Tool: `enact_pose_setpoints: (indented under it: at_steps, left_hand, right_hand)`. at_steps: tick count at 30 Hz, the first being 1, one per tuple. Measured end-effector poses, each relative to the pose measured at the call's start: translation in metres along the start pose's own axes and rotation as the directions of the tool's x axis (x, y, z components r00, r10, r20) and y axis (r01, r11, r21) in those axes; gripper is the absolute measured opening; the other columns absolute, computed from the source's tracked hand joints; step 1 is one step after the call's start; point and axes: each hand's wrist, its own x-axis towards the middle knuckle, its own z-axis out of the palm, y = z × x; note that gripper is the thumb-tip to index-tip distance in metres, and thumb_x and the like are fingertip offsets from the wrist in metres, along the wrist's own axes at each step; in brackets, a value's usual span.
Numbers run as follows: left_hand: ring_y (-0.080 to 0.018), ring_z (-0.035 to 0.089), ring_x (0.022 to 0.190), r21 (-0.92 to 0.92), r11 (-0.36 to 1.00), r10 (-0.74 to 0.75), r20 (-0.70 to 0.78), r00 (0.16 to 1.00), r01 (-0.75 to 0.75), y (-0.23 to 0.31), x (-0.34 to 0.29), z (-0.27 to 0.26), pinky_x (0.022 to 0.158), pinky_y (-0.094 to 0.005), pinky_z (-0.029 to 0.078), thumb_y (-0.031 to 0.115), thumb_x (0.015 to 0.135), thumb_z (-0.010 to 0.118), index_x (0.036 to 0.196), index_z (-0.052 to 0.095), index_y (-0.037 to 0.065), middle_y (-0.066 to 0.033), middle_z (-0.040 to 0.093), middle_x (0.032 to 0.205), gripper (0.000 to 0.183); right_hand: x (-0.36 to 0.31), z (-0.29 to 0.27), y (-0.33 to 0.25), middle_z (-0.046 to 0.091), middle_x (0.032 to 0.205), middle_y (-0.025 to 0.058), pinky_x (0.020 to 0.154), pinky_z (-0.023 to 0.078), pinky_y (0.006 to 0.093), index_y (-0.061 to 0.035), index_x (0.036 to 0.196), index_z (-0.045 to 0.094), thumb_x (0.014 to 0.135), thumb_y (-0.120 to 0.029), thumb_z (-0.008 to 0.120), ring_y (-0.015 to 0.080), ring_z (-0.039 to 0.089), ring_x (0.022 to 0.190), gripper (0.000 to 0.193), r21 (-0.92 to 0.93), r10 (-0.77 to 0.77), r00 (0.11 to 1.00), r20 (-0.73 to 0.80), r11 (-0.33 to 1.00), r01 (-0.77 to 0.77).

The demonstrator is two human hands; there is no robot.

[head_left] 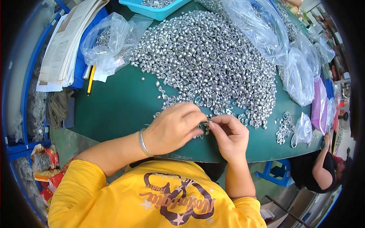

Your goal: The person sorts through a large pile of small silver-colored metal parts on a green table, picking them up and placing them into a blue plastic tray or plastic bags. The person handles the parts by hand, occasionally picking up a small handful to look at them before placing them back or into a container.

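Metal piece [208, 121] is sitting at the fingertips, by the near edge of a heap [205, 57] of similar parts. Left to right: papers [62, 49] are resting on a blue bin [79, 70]; pencil [90, 80] is lying just beside, on the green table [110, 108]; left bag [104, 43] is holding more parts, done or waiting, cannot tell. Thin sliver [147, 124] is showing beside the left hand [171, 125], too small to identify. That hand is curving inward, thumb and index standing a little apart, pointing at the piece; whether they are gripping anything, cannot tell. Heap is filling mid-table, thinning to loose parts near the hands; by the look of it, this is the bulk left to handle. Blue tray [161, 14] is standing behind, also carrying parts. Right hand [232, 138] is pinching, thumb and index nearly meeting, apparently having hold of the piece. So one piece is being worked, likely unfinished. Ring pile [284, 128] is lying apart from the heap, near a small bag [303, 130]; may be counting as done, cannot confirm. Clear bags [299, 74] and a purple bag [318, 106] are lying beyond. Another person [322, 171] is showing far right, near a stool [276, 171].
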Motion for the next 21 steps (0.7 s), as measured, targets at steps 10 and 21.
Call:
enact_pose_setpoints:
  at_steps: [10, 21]
  left_hand:
    - [-0.0226, 0.06, 0.067, -0.175, 0.983, 0.027, -0.128, 0.991, -0.049, -0.006, -0.002, 0.011, 0.059, -0.0283, 0.049, -0.002, 0.069, 0.068, 0.083, 0.062, 0.001, -0.0092, 0.06, 0.08, 0.015]
    - [-0.0159, 0.064, 0.069, -0.198, 0.979, 0.001, -0.178, 0.984, -0.037, -0.007, -0.004, 0.008, 0.06, -0.0233, 0.051, -0.008, 0.068, 0.068, 0.1, 0.051, 0.0, -0.0099, 0.063, 0.08, 0.037]
  right_hand:
    - [0.004, -0.003, -0.002, 0.056, 0.079, 0.0119, 0.061, 0.045, 0.0338, -0.0003, 0.084, 0.062, 0.072, 0.001, 0.063, 0.0283, 0.055, 0.07, 0.013, -0.493, -0.315, 0.949, 0.003, 0.825, 0.275]
    - [0.011, -0.013, 0.013, 0.059, 0.089, 0.0093, 0.062, 0.046, 0.0245, 0.0015, 0.084, 0.059, 0.074, 0.007, 0.061, 0.0168, 0.058, 0.073, 0.012, 0.077, -0.143, 0.987, 0.069, 0.987, 0.138]
